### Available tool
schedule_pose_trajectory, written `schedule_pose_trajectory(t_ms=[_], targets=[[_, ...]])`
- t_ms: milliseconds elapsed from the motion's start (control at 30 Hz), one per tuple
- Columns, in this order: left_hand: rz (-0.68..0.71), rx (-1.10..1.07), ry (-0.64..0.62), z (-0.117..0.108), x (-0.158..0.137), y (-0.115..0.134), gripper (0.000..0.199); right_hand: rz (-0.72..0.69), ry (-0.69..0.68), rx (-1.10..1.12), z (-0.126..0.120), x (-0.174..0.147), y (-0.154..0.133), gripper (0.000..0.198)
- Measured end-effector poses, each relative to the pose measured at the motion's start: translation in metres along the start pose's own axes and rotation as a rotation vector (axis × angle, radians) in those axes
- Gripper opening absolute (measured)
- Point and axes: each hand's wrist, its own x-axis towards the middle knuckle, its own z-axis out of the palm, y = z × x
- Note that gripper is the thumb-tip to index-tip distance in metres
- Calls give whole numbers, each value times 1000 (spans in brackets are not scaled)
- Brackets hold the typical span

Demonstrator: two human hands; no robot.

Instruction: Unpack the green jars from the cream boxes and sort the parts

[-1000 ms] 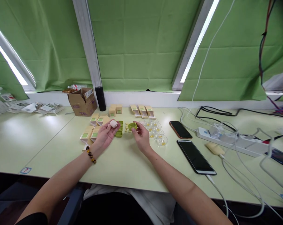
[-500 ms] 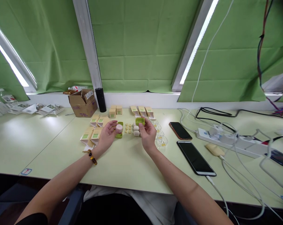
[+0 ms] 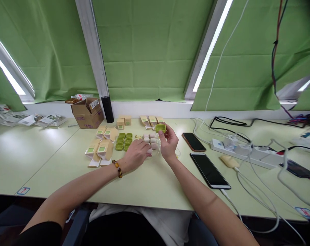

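My right hand [image 3: 169, 141] holds a small green square container [image 3: 160, 128] above the table, thumb at its near side. My left hand [image 3: 137, 155] is low over the table, palm down and fingers curled, with a pale pink rounded piece [image 3: 150, 150] at its fingertips. Several more pale rounded pieces [image 3: 152, 135] lie in a cluster just beyond these fingers. Left of that hand stand several green square containers [image 3: 119, 146] in two columns. Small cream-coloured pieces [image 3: 136, 136] lie between the containers and the cluster, partly hidden by the hand. Clear cups [image 3: 178, 152] are mostly behind my right hand.
Several cream cartons with green windows [image 3: 105, 149] stand at left, more cartons [image 3: 152, 120] at the back. A cardboard box [image 3: 87, 114] and a black cylinder [image 3: 108, 109] are by the wall. Two phones [image 3: 210, 170], a power strip [image 3: 247, 150] and cables fill the right.
My left hand has moved right and down from the green containers to the cluster of pale pieces, uncovering the containers. My right hand, still holding its container, has shifted slightly right.
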Motion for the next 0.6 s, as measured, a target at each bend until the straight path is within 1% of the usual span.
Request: schedule_pose_trajectory(t_ms=[133,200,333,467,600], targets=[[7,80,-14,27,12,5,17,13,2,5,-2,-2,0,52],[-12,111,-18,39,16,6,16,17,-5,12,-2,-3,-2,52],[-67,165,-50,52,19,7,16,25,-21,8,-1,-6,-7,52],[-85,163,-81,51,20,9,19,12,-30,-9,-1,-8,-5,51],[-142,93,-77,34,17,14,27,-2,-50,1,-1,-10,-2,49]])
